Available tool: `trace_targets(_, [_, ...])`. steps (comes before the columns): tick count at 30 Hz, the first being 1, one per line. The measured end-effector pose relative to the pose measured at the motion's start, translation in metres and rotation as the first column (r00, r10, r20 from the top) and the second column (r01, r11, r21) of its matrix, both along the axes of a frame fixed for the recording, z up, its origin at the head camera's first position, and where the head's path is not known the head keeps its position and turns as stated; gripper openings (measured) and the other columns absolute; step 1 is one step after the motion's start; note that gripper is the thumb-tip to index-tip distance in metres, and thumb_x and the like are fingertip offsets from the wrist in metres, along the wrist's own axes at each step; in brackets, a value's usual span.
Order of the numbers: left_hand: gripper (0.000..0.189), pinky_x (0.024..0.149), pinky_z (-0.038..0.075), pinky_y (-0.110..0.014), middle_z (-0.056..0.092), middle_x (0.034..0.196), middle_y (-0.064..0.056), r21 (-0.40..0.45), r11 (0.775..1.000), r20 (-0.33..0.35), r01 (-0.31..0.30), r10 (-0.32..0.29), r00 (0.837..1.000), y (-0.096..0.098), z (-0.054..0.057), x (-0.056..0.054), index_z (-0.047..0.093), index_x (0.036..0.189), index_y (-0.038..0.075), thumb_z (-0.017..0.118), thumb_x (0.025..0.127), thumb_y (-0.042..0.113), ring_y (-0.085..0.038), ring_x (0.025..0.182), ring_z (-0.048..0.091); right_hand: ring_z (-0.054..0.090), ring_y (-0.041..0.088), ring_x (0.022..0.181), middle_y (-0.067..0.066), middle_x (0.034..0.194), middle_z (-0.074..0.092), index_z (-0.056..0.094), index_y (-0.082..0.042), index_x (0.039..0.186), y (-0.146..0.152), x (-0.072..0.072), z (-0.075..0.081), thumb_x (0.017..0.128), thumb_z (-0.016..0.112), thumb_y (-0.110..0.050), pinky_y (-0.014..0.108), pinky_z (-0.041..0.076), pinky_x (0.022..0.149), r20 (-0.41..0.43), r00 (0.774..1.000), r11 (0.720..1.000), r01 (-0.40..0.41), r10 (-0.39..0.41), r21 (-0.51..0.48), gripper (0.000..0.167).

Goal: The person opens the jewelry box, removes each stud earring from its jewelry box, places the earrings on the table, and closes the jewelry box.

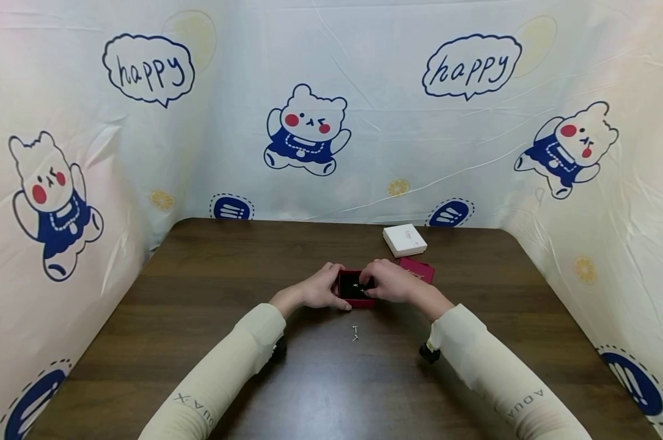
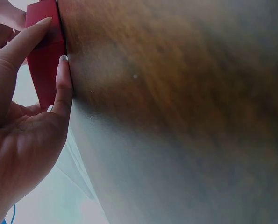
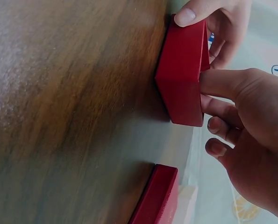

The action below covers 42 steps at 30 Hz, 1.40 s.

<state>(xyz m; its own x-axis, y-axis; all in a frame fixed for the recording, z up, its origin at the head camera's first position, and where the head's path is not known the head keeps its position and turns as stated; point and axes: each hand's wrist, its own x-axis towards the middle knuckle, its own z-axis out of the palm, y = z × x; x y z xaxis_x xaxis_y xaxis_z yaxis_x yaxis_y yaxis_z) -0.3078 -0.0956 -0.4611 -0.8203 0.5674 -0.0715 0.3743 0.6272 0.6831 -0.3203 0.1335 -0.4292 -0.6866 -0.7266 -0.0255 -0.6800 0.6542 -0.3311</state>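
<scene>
A small red box (image 1: 360, 303) with a black lining (image 1: 349, 288) stands on the table between both hands. Tiny silvery pieces of jewellery (image 1: 355, 285) show against the lining. My left hand (image 1: 321, 288) grips the box from its left side, the thumb (image 2: 38, 32) lying along the near wall. From the right, my right hand (image 1: 390, 281) reaches over the rim with thumb and fingers dipping inside the box (image 3: 183, 70). Those fingertips are hidden by the wall, so I cannot tell whether they pinch anything. Nearer me lie small silvery pieces (image 1: 355, 333) on the wood.
A red lid-like piece (image 1: 419, 269) lies just beyond my right hand, partly covered by it. Behind that sits a white box (image 1: 404, 239) near the far edge of the brown table (image 1: 243, 250). A printed cloth (image 1: 364, 55) hangs around the table's back and sides.
</scene>
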Motion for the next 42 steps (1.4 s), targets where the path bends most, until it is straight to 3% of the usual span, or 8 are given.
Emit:
trace_targets(14, [0.083, 0.101, 0.043, -0.04, 0.045, 0.132, -0.019, -0.018, 1.0, -0.008, -0.004, 0.004, 1.0, 0.0, 0.004, 0.001, 0.043, 0.144, 0.0, 0.089, 0.08, 0.028, -0.023, 0.11, 0.048, 0.062, 0.023, 0.097, 0.006, 0.101, 0.071, 0.078, -0.01, 0.1, -0.008, 0.003, -0.001, 0.09, 0.078, -0.012, 0.044, 0.053, 0.089, -0.091, 0.996, 0.994, 0.01, 0.001, 0.113, 0.01])
trace_targets(42, [0.084, 0.1, 0.042, -0.039, 0.045, 0.132, -0.018, -0.011, 1.0, 0.0, -0.004, 0.004, 1.0, 0.001, 0.003, 0.002, 0.042, 0.145, 0.0, 0.089, 0.081, 0.027, -0.023, 0.11, 0.047, 0.059, 0.02, 0.092, 0.003, 0.092, 0.069, 0.076, -0.012, 0.091, -0.013, -0.001, 0.002, 0.093, 0.074, -0.008, 0.039, 0.052, 0.088, -0.056, 0.996, 0.984, -0.053, 0.063, 0.169, 0.004])
